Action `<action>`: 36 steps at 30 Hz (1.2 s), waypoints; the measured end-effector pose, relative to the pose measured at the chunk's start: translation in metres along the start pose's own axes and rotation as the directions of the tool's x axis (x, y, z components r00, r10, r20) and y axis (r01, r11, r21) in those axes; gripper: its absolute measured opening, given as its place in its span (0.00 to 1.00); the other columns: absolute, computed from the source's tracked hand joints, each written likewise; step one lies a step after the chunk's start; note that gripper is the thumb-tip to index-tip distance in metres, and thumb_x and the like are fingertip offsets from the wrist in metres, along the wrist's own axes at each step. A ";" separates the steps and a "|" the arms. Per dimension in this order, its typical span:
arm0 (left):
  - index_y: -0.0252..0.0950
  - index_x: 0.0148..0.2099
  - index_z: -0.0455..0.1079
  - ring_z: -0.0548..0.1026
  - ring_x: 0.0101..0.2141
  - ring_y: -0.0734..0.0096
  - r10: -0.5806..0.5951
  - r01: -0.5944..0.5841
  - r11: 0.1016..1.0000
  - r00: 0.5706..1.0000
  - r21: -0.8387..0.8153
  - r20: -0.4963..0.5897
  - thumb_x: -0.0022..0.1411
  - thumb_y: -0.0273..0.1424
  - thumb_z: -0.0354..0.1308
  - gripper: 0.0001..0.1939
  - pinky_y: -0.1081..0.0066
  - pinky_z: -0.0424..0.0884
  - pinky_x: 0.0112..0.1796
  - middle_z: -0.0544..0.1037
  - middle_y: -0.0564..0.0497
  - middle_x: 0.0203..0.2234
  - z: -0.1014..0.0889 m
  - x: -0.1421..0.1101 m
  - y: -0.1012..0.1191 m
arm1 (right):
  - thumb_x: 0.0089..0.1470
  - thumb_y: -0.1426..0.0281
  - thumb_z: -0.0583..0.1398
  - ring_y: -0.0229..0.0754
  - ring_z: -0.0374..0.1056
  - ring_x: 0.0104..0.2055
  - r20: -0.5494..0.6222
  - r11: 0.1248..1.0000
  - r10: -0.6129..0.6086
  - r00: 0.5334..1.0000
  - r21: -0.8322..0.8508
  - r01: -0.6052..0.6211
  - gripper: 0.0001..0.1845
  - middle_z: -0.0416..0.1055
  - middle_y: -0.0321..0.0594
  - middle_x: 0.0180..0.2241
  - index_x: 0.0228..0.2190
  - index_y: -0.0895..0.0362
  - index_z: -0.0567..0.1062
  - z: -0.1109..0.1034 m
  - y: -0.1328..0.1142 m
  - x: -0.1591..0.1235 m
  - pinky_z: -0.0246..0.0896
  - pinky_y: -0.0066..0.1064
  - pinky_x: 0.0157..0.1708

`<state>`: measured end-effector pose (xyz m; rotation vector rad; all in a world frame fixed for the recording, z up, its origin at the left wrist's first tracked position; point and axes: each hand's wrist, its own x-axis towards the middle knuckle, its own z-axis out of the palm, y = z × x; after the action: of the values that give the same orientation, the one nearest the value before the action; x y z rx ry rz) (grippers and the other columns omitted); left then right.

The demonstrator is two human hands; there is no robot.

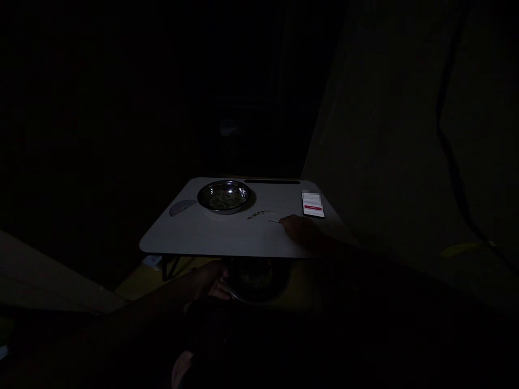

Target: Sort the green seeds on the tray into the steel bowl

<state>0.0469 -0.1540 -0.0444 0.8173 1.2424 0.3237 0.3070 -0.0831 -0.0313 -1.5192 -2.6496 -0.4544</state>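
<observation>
The scene is very dark. My right hand [299, 228] rests on a small white table [203, 235], its fingers closed near a few green bits [258, 215] lying on the top. What the fingers pinch is too small to name. My left hand [211, 281] grips the rim of a dark metal bowl [256, 278] held below the table's near edge. A steel bowl [224, 196] with greenish bits inside stands at the back of the table.
A lit phone [313, 205] lies at the table's right back corner. A slot [271, 182] runs along the table's far edge and a round recess [181, 207] sits at left. A dim wall rises at right.
</observation>
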 end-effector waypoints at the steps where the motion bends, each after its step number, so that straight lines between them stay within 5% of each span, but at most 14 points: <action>1: 0.34 0.20 0.59 0.71 0.20 0.69 -0.001 0.001 1.000 1.000 0.002 -0.001 0.38 0.29 0.44 0.05 0.73 0.65 0.24 0.71 0.49 0.13 0.000 0.000 0.000 | 0.47 0.74 0.43 0.39 0.58 0.36 -0.005 1.000 -0.011 1.000 0.002 0.011 0.17 0.63 0.43 0.36 0.39 0.58 0.61 0.000 0.000 0.000 0.52 0.28 0.29; 12: 0.34 0.22 0.59 0.70 0.19 0.70 -0.014 0.014 1.000 1.000 -0.017 0.005 0.38 0.28 0.45 0.05 0.71 0.65 0.23 0.70 0.50 0.13 0.001 0.001 0.000 | 0.47 0.74 0.44 0.39 0.57 0.36 -0.023 0.994 -0.098 0.995 0.053 0.099 0.15 0.64 0.41 0.32 0.37 0.58 0.63 -0.012 -0.022 0.000 0.50 0.27 0.30; 25: 0.33 0.24 0.61 0.70 0.20 0.70 -0.039 0.037 0.998 0.998 0.046 0.041 0.38 0.28 0.44 0.07 0.71 0.64 0.25 0.71 0.49 0.14 0.004 -0.002 0.003 | 0.48 0.71 0.44 0.34 0.60 0.29 -0.145 0.924 -0.137 0.980 0.337 0.179 0.15 0.66 0.39 0.30 0.38 0.57 0.62 -0.017 -0.055 -0.018 0.49 0.25 0.27; 36: 0.33 0.26 0.61 0.70 0.22 0.68 0.006 -0.010 0.999 0.994 0.037 0.108 0.38 0.30 0.45 0.09 0.69 0.64 0.28 0.72 0.49 0.16 -0.001 -0.002 -0.001 | 0.48 0.69 0.44 0.35 0.60 0.29 -0.138 0.894 -0.243 0.960 0.352 0.276 0.16 0.67 0.38 0.30 0.39 0.55 0.62 -0.036 -0.079 -0.022 0.50 0.26 0.26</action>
<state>0.0449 -0.1552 -0.0442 0.8617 1.1476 0.2599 0.2474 -0.1492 -0.0194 -1.0182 -2.6787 -0.0233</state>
